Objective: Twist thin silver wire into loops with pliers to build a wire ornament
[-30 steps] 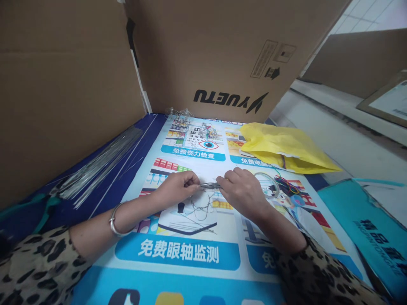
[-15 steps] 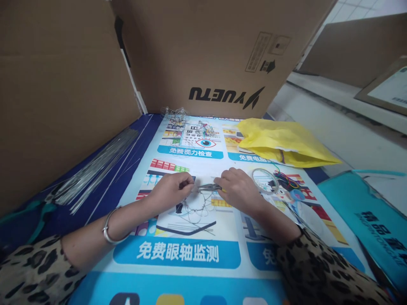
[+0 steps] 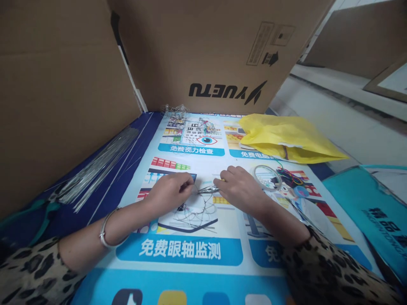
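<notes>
My right hand (image 3: 237,186) is closed around a pair of pliers (image 3: 208,189), whose slim metal jaws point left. At the tips of those jaws my left hand (image 3: 173,190) pinches thin wire, with thumb and fingers pressed together. The wire itself is hard to make out between the fingers. Under both hands, loops of thin wire (image 3: 199,212) and several straight cut pieces lie on the printed poster (image 3: 229,228). The handles of the pliers are mostly hidden inside my right hand.
Straight wires (image 3: 104,165) and green-handled pliers (image 3: 44,212) lie at left. Farther back are tangled wire (image 3: 206,126), a yellow bag (image 3: 286,131) and a cardboard wall (image 3: 216,55). A roll of tape (image 3: 255,178), coloured cords (image 3: 291,176) and a teal bag (image 3: 365,203) are at right.
The view has shifted slightly. The pliers' jaws tilt a little differently, and both hands stay close together in nearly the same place.
</notes>
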`<state>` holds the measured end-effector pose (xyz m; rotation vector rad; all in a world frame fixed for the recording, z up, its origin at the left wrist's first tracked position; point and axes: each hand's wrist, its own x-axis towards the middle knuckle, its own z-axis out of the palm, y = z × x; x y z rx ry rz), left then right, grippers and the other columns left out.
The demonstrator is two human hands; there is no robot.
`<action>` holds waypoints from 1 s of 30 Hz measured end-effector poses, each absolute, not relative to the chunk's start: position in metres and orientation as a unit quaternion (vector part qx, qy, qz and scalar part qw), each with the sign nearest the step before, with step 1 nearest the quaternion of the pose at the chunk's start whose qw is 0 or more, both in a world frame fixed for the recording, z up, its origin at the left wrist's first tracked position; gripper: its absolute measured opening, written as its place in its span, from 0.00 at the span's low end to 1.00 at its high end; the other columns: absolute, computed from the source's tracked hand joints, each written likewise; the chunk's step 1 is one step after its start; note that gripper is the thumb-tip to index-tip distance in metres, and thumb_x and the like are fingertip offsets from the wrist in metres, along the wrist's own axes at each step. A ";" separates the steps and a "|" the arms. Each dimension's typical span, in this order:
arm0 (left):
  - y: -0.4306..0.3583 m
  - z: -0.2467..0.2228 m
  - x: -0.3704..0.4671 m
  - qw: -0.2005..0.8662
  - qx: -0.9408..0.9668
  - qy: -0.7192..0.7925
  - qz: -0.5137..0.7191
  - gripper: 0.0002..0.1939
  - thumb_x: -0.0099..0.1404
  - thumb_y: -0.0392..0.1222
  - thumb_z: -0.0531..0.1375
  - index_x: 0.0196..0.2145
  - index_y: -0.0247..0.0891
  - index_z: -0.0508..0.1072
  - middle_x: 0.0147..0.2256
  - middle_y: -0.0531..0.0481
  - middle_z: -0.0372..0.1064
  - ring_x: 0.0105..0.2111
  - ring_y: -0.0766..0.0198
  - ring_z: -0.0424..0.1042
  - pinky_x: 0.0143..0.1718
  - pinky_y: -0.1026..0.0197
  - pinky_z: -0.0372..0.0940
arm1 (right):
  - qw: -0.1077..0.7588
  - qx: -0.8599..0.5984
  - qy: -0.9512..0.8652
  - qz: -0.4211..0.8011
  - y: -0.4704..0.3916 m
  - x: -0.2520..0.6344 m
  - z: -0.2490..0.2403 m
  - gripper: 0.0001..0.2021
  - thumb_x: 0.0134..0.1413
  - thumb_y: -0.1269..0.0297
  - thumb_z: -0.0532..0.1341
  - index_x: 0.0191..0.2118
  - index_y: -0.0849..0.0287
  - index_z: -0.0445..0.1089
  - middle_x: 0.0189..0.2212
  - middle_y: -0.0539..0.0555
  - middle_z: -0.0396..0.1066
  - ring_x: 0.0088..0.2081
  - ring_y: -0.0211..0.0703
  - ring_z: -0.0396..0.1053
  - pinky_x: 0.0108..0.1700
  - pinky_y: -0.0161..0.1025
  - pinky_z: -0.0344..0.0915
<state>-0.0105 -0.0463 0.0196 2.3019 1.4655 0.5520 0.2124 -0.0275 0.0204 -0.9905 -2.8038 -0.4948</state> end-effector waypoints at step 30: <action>-0.048 0.023 -0.016 -0.055 0.908 0.400 0.109 0.08 0.64 0.36 0.48 0.30 0.38 0.66 0.26 0.51 0.64 0.28 0.63 0.63 0.26 0.62 0.52 | 0.056 -0.378 -0.917 -0.114 -0.025 0.212 0.015 0.05 0.49 0.68 0.57 0.32 0.57 0.70 0.29 0.54 0.65 0.34 0.42 0.55 0.35 0.38 0.46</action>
